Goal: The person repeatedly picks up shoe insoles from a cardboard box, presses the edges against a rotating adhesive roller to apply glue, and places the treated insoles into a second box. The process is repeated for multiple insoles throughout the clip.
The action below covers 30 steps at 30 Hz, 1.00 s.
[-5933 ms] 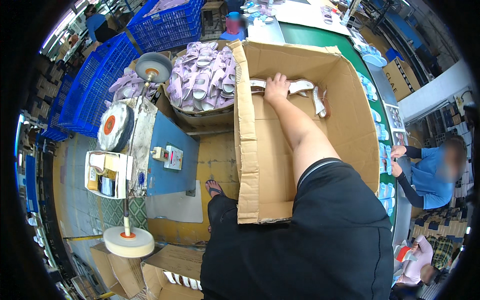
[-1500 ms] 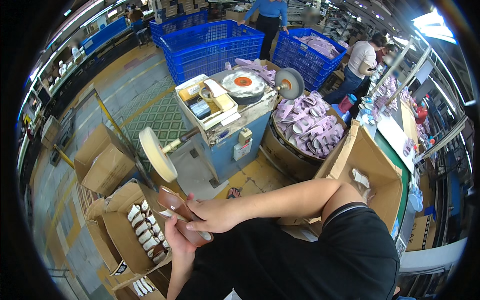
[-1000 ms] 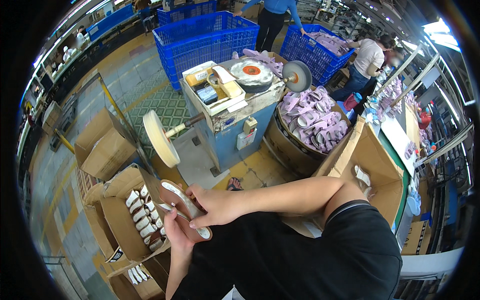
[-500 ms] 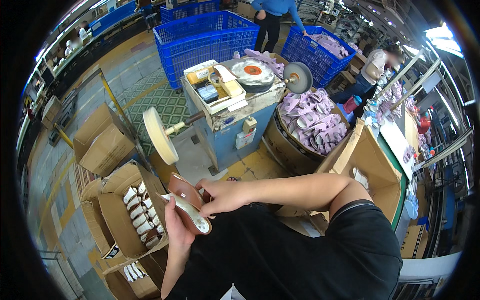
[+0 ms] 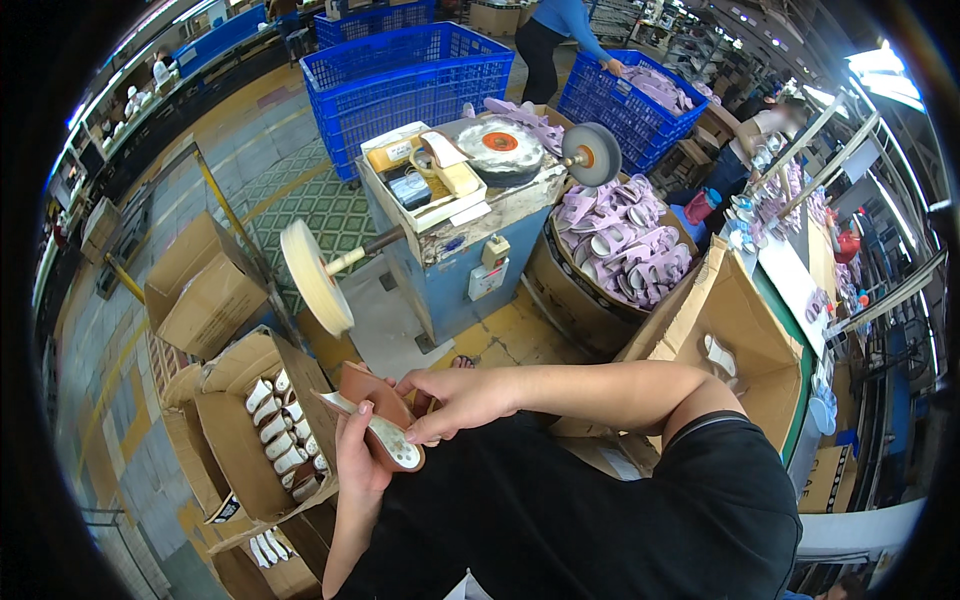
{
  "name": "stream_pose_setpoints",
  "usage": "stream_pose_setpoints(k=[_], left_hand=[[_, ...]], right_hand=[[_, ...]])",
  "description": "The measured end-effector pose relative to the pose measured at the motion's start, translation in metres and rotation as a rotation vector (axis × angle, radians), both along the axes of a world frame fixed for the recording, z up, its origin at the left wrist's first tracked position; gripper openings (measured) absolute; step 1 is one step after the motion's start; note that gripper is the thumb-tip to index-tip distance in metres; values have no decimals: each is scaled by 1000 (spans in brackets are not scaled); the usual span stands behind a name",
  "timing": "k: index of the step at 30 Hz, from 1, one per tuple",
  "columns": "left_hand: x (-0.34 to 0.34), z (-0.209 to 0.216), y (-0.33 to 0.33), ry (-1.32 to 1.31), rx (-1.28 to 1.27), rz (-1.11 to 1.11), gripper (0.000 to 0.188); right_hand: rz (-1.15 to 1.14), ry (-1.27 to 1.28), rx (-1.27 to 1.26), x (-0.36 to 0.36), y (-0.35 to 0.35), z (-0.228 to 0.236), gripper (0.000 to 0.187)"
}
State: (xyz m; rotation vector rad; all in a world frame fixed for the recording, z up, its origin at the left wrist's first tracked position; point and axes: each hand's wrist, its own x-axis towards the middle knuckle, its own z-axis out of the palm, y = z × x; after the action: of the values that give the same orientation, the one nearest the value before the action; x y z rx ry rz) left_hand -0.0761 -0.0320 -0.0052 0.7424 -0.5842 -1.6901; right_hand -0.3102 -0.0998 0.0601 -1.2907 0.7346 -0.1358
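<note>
My left hand (image 5: 362,448) is closed around a shoe sole with a white underside (image 5: 400,444) and a brown edge, its thumb lying across the white face. Small marks dot the rounded end. A second piece, a brown sole (image 5: 372,386), stands tilted against the first. The fingers of my right hand (image 5: 450,398) are closed on its near edge, and the right thumb touches the white-faced sole. Part of both soles is hidden by my fingers. At the left, a carton (image 5: 228,428) holds rows of similar white and brown soles (image 5: 284,425).
Ahead stands a blue machine (image 5: 450,290) with a pale buffing wheel (image 5: 312,278) and a grey wheel (image 5: 592,155). Lilac sandals (image 5: 620,245) fill a round bin beside it. An open carton (image 5: 765,370) is at my right. A person in blue (image 5: 560,25) works by a blue basket (image 5: 632,100).
The two soles have turned in my hands, and less of the white face shows. My left thumb has moved over it. The person in blue now leans toward the basket.
</note>
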Motion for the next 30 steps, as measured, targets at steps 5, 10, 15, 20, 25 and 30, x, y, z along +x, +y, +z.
stream_pose_setpoints(k=[5,10,15,20,25,30], left_hand=[[-2,3,-1,-55,40,67,65],[6,10,-6,187,98,119,69],[13,21,-12,235,54,102,77],[8,22,-10,225,100,116,78],[8,18,-7,222,60,84,81],[14,9,-5,222,74,80,82]], right_hand=[[-74,-71,70,0,-2,-4,84],[-151,-339,394,-11,-9,2,71],[-77,-427,272,-9,-13,10,77],[-76,-397,233,-6,-14,13,79],[-159,-373,164,-6,-23,13,75],[-172,-262,66,-10,-38,15,80]])
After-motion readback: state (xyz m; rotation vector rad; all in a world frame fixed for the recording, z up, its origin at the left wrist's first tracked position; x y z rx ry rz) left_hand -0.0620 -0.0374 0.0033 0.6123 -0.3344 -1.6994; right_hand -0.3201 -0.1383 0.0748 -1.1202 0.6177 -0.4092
